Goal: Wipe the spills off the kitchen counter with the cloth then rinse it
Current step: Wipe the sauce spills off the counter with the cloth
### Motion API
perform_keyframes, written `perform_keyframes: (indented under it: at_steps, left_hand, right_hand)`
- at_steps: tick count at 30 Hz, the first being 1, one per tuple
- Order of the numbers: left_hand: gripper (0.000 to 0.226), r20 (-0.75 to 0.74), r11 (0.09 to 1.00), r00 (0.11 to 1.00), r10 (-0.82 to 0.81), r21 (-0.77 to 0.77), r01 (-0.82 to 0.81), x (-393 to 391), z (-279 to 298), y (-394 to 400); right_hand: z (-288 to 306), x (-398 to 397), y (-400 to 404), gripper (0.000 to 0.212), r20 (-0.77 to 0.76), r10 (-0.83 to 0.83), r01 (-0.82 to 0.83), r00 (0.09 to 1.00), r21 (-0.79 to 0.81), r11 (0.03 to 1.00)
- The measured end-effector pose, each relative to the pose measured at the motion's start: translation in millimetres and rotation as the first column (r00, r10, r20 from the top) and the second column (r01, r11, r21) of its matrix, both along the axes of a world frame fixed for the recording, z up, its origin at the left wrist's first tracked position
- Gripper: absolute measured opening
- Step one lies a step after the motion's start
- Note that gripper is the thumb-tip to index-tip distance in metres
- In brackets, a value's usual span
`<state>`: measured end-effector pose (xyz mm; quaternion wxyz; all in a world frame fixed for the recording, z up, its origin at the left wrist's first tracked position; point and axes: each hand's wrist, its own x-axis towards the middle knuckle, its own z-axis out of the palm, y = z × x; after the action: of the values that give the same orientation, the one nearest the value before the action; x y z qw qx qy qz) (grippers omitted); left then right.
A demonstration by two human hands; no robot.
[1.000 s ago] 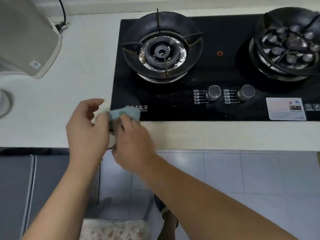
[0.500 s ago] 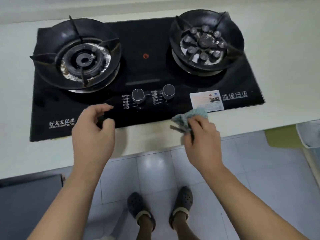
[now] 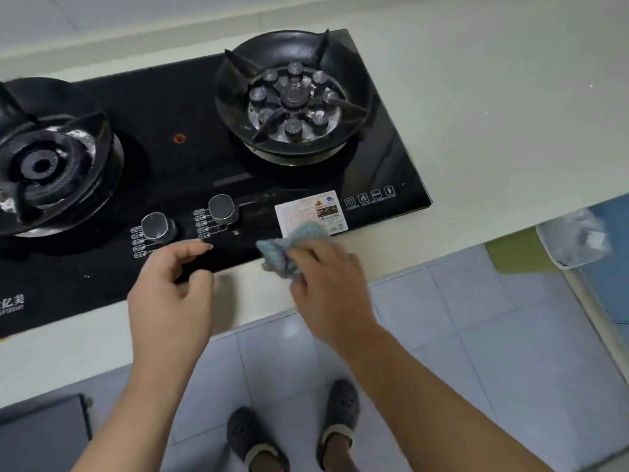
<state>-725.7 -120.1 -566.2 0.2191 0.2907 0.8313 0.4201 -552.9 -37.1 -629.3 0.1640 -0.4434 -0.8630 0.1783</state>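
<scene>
The right hand (image 3: 328, 284) grips a bunched blue-grey cloth (image 3: 289, 248), fingers curled round it, at the front edge of the black hob (image 3: 190, 165). The cloth sticks out beyond the fingertips and covers the lower left corner of a white label (image 3: 311, 211) on the glass; its print is too small to read. Right of the label runs a row of four small white symbols (image 3: 369, 197). The left hand (image 3: 170, 298) hovers beside the right one over the hob's front edge, fingers loosely curled and holding nothing. Just past its fingertips are two round knobs (image 3: 155, 226), each with a column of tiny unreadable markings. Far to its left, white Chinese characters ending in "亿美" (image 3: 12, 299) show on the glass. Beyond the right hand sits the right burner (image 3: 292, 97). The pale desk (image 3: 493, 114) surrounds the hob.
</scene>
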Motion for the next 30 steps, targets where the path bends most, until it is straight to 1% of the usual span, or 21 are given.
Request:
perform_keyframes:
  at_steps: [1,3,4,5,6,7,8,10,11,12,13,14,15,17,18,20,22,24,27,28,30]
  left_hand:
    - [0.041,0.012,1.0,1.0,-0.012,0.0,0.012,8,0,6]
    - [0.042,0.029,0.999,0.999,-0.034,0.005,0.034,23,2,20]
    - [0.042,0.029,0.999,0.998,-0.047,0.007,0.047,32,3,28]
    - [0.042,0.028,0.998,0.998,-0.057,0.011,0.057,37,3,33]
    - [0.043,0.03,0.998,0.998,-0.063,0.02,0.063,44,3,41]
    - [0.044,0.033,0.998,0.997,-0.065,0.025,0.065,51,2,48]
    - [0.045,0.035,0.998,0.997,-0.066,0.027,0.065,56,2,53]
    - [0.047,0.028,0.997,0.997,-0.075,0.031,0.074,67,0,67]
    - [0.046,0.022,0.997,0.997,-0.078,0.03,0.077,72,-1,73]
    - [0.045,0.011,0.996,0.997,-0.081,0.03,0.081,76,0,78]
    - [0.043,-0.001,0.996,0.996,-0.086,0.028,0.086,80,0,84]
    - [0.041,-0.014,0.995,0.996,-0.091,0.028,0.091,84,0,89]
    - [0.04,-0.021,0.995,0.996,-0.092,0.029,0.093,86,0,93]
    - [0.037,-0.025,0.995,0.995,-0.094,0.031,0.094,89,2,100]
    - [0.037,-0.024,0.995,0.995,-0.095,0.029,0.096,91,3,103]
    - [0.037,-0.018,0.995,0.995,-0.095,0.016,0.095,97,6,110]
    - [0.035,-0.007,0.995,0.995,-0.096,0.006,0.096,108,11,120]
    - [0.035,0.0,0.993,0.993,-0.117,0.012,0.117,120,16,129]
    - [0.038,-0.001,0.985,0.986,-0.168,0.033,0.168,138,23,149]
    - [0.038,0.001,0.983,0.983,-0.182,0.032,0.182,142,23,155]
    - [0.037,0.016,0.98,0.98,-0.2,0.018,0.199,148,20,169]
  right_hand:
    - [0,30,19,0.036,-0.01,-0.164,0.164,0.986,0.011,0.986]
    - [1,82,56,0.034,-0.024,-0.461,0.46,0.887,-0.027,0.887]
    - [2,96,70,0.033,-0.028,-0.569,0.566,0.822,-0.064,0.822]
    - [3,98,76,0.032,-0.034,-0.639,0.634,0.769,-0.093,0.768]
    - [5,95,79,0.03,-0.056,-0.673,0.665,0.737,-0.11,0.738]
    - [5,86,74,0.028,-0.091,-0.654,0.646,0.751,-0.108,0.756]
    - [4,74,64,0.026,-0.132,-0.576,0.57,0.807,-0.082,0.818]
    - [0,50,39,0.028,-0.119,-0.294,0.29,0.948,-0.048,0.956]
    - [-1,42,28,0.032,-0.092,-0.14,0.135,0.986,-0.056,0.989]
    - [-3,40,24,0.036,-0.082,-0.02,0.016,0.996,-0.046,0.999]
    - [-4,45,30,0.037,-0.081,0.043,-0.045,0.996,-0.025,0.999]
    - [-4,55,41,0.037,-0.075,0.047,-0.048,0.996,-0.003,0.999]
    - [-4,69,55,0.036,-0.059,0.011,-0.01,0.998,0.014,1.0]
    - [-5,107,85,0.034,-0.013,-0.147,0.147,0.989,0.037,0.988]
    - [-4,129,101,0.033,0.004,-0.255,0.255,0.967,0.047,0.966]
    - [-1,164,128,0.027,-0.02,-0.449,0.449,0.893,0.026,0.893]
    - [7,176,144,0.02,-0.035,-0.553,0.552,0.832,-0.04,0.833]
    - [16,173,152,0.017,-0.074,-0.574,0.564,0.815,-0.126,0.816]
    - [36,157,188,0.016,-0.227,-0.516,0.497,0.826,-0.137,0.857]
    - [39,148,207,0.018,-0.252,-0.473,0.452,0.845,-0.14,0.881]
    - [40,124,244,0.023,-0.189,-0.345,0.321,0.92,-0.146,0.936]
